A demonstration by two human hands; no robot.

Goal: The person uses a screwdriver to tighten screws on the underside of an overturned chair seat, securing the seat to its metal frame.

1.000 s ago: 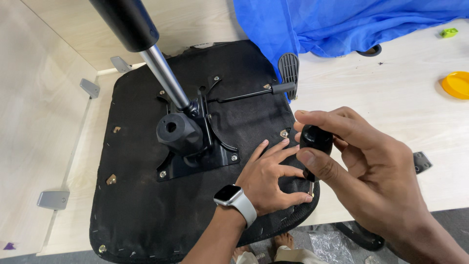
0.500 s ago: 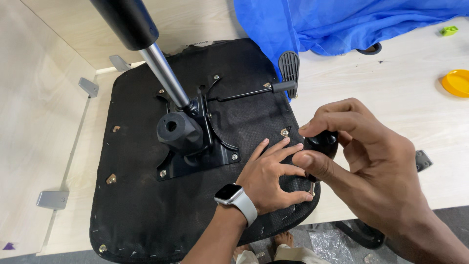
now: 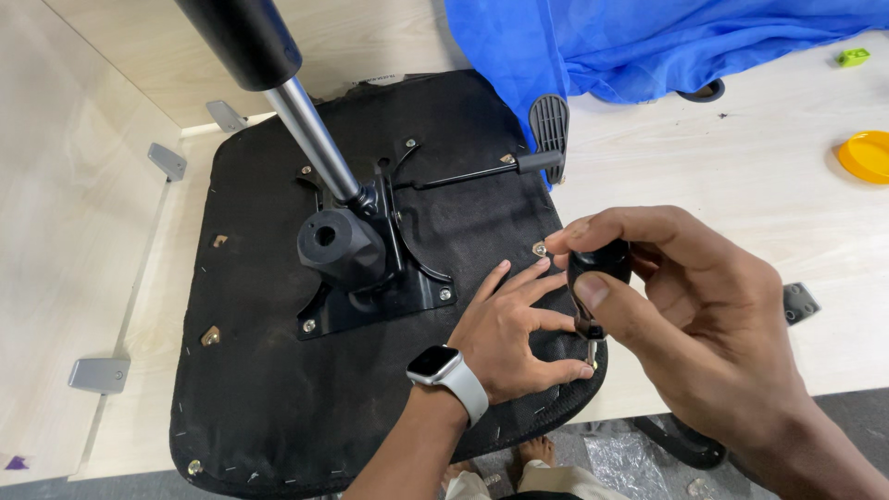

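An upturned black chair seat [image 3: 278, 407] lies on the pale wooden table, its metal mechanism plate [image 3: 370, 287] and gas-lift column [image 3: 296, 120] pointing up. My left hand [image 3: 514, 338], with a smartwatch on the wrist, rests flat on the seat's right edge, fingertips steadying a short metal shaft. My right hand [image 3: 694, 315] grips the black handle of a screwdriver [image 3: 593, 278] held upright, its tip down at the seat's right rim. A screw [image 3: 539, 249] sits in the seat just above my fingers.
A blue cloth [image 3: 667, 42] lies at the back right. A black adjustment lever with a ribbed paddle [image 3: 548, 125] sticks out toward it. A yellow dish [image 3: 866, 156] sits at the far right. Grey metal brackets [image 3: 97, 373] are fixed on the wooden panels to the left.
My right hand has turned on the screwdriver handle and shifted slightly down over it. My left hand stays on the seat edge.
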